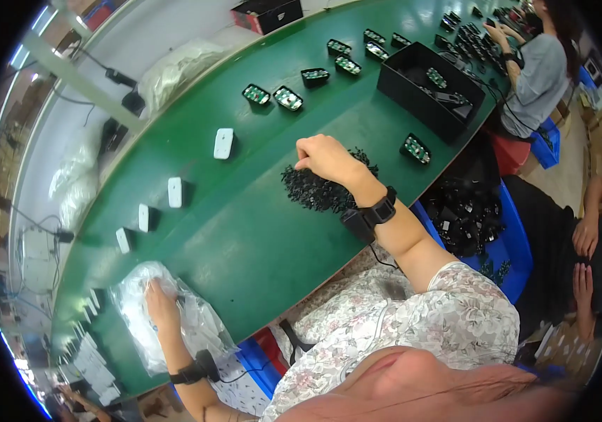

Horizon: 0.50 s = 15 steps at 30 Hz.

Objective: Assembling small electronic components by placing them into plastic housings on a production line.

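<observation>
1. Your right hand (329, 160): fingers curled and drawn together, tips hidden; can't tell if they hold a part.
2. Pile of small black parts (308, 191): under and around that hand, spreading toward your body; single parts too small to read a long axis.
3. Your left hand (163, 309): at the clear plastic bag (206, 325), well apart from the pile; grip can't be told.
4. Nearest white case (223, 143): beyond the pile, to the left of your right fingers, long side pointing roughly away from you.

Head-worn fisheye, facing down, near table (266, 260)
</observation>
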Each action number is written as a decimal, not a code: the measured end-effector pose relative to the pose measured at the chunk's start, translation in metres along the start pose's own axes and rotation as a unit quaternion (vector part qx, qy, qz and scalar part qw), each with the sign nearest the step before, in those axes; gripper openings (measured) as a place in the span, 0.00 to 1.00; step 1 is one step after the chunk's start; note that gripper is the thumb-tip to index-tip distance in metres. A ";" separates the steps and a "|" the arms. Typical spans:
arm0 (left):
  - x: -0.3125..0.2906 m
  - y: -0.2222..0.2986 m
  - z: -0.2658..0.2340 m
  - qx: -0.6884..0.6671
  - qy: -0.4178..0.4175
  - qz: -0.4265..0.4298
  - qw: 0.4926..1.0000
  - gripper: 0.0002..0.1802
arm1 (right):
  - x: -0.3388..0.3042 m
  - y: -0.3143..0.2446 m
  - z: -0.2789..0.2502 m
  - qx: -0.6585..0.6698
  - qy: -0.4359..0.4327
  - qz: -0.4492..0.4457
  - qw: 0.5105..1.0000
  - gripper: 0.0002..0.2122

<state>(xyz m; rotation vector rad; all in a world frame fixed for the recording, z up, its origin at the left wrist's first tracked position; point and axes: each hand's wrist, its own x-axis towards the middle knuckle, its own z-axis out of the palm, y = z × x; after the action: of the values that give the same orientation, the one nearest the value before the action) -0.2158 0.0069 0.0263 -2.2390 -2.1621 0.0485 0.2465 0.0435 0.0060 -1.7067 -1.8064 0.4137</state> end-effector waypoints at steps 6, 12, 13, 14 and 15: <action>0.007 -0.032 0.019 0.044 0.075 0.066 0.994 0.31 | 0.007 -0.004 0.005 -0.023 0.118 -0.054 0.991 0.13; 0.008 -0.041 0.009 0.028 0.034 0.096 0.994 0.20 | 0.012 -0.003 0.010 0.019 0.164 -0.051 0.985 0.12; 0.007 -0.080 0.024 0.029 0.058 0.124 0.990 0.18 | 0.011 -0.003 0.011 0.026 0.171 -0.058 0.983 0.12; 0.013 -0.111 0.037 0.027 0.082 0.147 0.985 0.16 | 0.014 -0.007 0.013 0.032 0.174 -0.068 0.982 0.12; 0.014 -0.096 0.024 0.001 0.045 0.092 0.995 0.15 | 0.015 -0.009 0.016 0.035 0.161 -0.061 0.984 0.12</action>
<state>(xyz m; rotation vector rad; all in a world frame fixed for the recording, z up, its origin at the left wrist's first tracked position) -0.3123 0.0239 0.0067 -2.3834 -1.9060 -0.0468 0.2296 0.0602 0.0022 -1.5059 -1.6275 0.1370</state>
